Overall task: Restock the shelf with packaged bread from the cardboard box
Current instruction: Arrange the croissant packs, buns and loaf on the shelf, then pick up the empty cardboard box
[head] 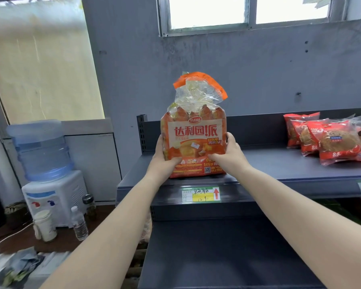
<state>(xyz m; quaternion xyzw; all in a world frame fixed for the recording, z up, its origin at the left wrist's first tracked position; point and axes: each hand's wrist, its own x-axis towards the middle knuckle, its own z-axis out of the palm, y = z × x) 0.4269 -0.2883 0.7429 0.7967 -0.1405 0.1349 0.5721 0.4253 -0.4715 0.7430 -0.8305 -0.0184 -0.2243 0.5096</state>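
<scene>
We clamp our left hand [164, 156] and right hand [230, 152] on the bread bag's [194, 138] sides, upright between our fingers on the shelf [279, 165]. Placing seems underway; next, release and withdraw. Beyond our right fingers lie red packs [325, 138].

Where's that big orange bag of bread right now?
The orange bread bag stands upright at the top shelf's left end, held between the left hand and right hand, above the price tag.

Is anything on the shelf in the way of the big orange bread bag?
Nothing visible. The orange bread bag, held by the left hand and right hand, stands on bare shelf. The red packets lie apart, far right.
</scene>
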